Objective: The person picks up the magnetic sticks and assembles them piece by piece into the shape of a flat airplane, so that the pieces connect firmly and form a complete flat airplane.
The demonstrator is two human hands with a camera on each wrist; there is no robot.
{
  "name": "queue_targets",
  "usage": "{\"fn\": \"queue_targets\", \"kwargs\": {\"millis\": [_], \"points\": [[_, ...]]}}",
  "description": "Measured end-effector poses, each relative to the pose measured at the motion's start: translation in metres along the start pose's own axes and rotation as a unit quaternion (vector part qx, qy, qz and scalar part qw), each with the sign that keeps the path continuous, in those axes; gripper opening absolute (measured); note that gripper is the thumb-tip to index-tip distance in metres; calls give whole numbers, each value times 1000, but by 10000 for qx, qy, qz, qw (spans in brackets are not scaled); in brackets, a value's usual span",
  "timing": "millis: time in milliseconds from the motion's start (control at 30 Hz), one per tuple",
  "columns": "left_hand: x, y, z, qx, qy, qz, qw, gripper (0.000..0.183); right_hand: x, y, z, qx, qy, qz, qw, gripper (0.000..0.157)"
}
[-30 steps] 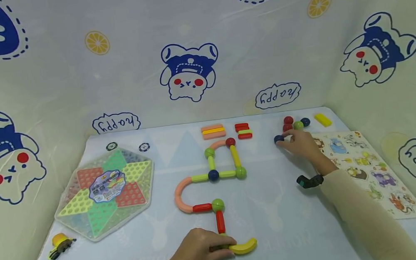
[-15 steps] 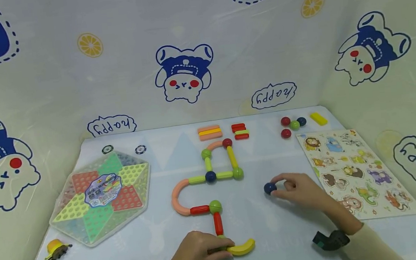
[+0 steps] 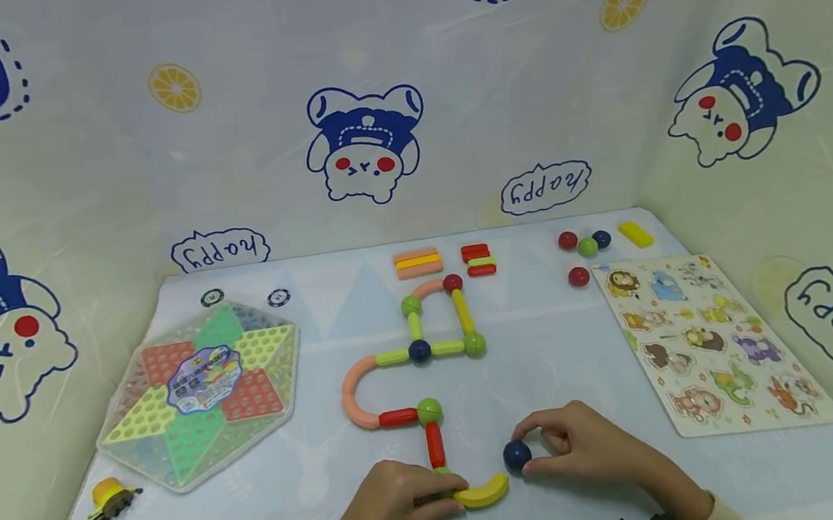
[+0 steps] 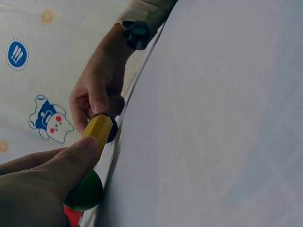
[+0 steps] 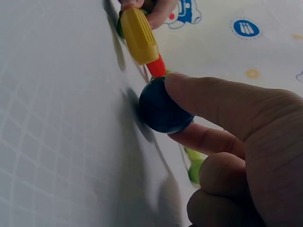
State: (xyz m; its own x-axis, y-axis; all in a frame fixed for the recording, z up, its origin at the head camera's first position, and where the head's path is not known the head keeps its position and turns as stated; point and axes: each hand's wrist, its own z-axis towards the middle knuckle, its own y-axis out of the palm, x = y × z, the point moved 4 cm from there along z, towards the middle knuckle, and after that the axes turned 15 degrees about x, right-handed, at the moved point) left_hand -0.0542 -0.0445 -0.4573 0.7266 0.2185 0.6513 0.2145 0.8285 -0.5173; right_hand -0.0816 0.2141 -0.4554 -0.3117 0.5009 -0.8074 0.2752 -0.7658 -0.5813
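In the head view my left hand [image 3: 394,501] pinches the near end of a yellow curved magnetic rod [image 3: 487,492]. A green ball [image 4: 86,191] shows under the thumb in the left wrist view. Close by on the right, my right hand [image 3: 593,448] holds a dark blue ball [image 3: 517,456] between thumb and forefinger, by the yellow rod's free end. From the left hand a joined figure runs up the table: a red rod [image 3: 435,444], a green ball [image 3: 429,411], a pink curved rod [image 3: 356,393], and a loop of rods around a blue ball [image 3: 419,351].
Loose balls, among them a red ball [image 3: 579,277], lie at the back right beside a yellow rod [image 3: 636,234]. Short pink rods [image 3: 418,271] and red rods [image 3: 475,252] lie at the back. A hexagonal game box [image 3: 121,443] is left, an animal picture board [image 3: 763,419] right.
My right hand has brought the dark blue ball from the group at the back right toward the front, beside the yellow curved rod. My left hand keeps its grip in nearly the same place.
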Motion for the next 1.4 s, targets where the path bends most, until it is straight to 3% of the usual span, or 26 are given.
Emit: {"fn": "queue_targets", "kwargs": {"millis": [567, 933, 1033, 1167, 1300, 1400], "points": [[1, -1, -3, 189, 138, 152, 9996, 24, -5, 14, 0, -186, -217, 9, 9996, 23], [8, 2, 5, 240, 77, 345, 9991, 27, -5, 5, 4, -337, -55, -265, 9991, 27], [14, 7, 16, 124, 24, 679, 9976, 24, -4, -9, 16, -214, -153, -548, 9982, 28], [22, 17, 39, -67, -45, 1299, 9915, 24, 0, -36, 46, 453, -293, -884, 9946, 28], [27, 31, 57, -348, 38, 1953, 9801, 27, 6, -60, 83, 1055, -150, -1001, 9893, 29], [27, 39, 62, -479, -21, 2200, 9743, 28, 13, -70, 120, 1363, -43, -1122, 9843, 29]]}}
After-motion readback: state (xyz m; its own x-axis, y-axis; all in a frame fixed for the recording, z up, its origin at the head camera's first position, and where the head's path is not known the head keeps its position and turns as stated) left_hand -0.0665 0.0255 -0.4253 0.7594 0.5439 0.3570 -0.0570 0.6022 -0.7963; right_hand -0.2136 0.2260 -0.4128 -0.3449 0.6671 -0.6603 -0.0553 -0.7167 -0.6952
